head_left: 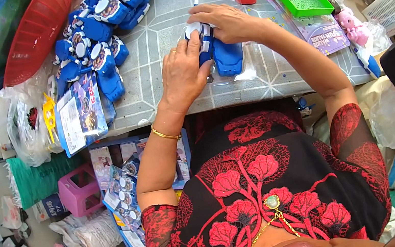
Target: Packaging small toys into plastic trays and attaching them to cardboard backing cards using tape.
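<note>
From the head view, both hands gripped a blue toy [222,55] in clear wrapping on the grey desk [153,37]: left hand [183,71] pressing its near edge, right hand [222,21] over its top. Similar blue toys [96,41] lay piled well to the left.

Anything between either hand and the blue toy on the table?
Nothing visible. The left hand and right hand both rest directly on the blue toy, which lies on clear plastic wrap on the table.
</note>
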`<act>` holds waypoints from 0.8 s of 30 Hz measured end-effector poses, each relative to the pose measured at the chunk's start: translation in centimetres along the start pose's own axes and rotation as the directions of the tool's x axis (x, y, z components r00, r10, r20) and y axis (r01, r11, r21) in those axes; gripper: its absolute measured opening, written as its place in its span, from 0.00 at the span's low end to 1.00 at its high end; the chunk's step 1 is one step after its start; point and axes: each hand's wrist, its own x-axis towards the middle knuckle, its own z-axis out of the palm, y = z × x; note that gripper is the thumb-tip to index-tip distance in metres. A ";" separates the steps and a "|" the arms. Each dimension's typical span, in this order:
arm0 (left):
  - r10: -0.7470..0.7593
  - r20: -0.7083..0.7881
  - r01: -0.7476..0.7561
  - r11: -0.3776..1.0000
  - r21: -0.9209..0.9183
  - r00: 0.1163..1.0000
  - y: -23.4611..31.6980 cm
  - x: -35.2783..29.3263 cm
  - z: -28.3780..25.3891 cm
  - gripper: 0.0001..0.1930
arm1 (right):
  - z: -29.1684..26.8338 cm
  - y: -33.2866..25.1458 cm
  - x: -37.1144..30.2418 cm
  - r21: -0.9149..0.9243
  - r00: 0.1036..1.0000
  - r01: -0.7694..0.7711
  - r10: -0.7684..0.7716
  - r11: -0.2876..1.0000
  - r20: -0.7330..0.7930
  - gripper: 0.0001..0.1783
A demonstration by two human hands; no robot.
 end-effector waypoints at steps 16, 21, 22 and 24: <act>-0.131 -0.340 0.158 0.986 0.053 0.931 -1.4 -0.7 0.2 0.14 | -2.1 -1.7 5.1 -0.044 0.899 -0.036 0.052 0.998 0.434 0.24; -0.232 -0.286 0.184 0.965 -0.185 0.930 -3.1 -1.9 2.1 0.11 | 0.8 -2.2 4.0 -0.224 0.935 0.074 0.010 0.972 0.354 0.23; -0.233 -0.285 0.186 0.965 -0.184 0.930 -3.2 -2.1 2.1 0.11 | 1.3 -2.4 3.7 -0.222 0.935 0.076 0.008 0.972 0.354 0.23; -0.257 -0.331 0.200 0.960 -0.195 0.908 -3.1 -2.6 2.1 0.12 | 2.0 -2.1 2.8 -0.084 0.979 0.086 -0.068 0.993 0.193 0.22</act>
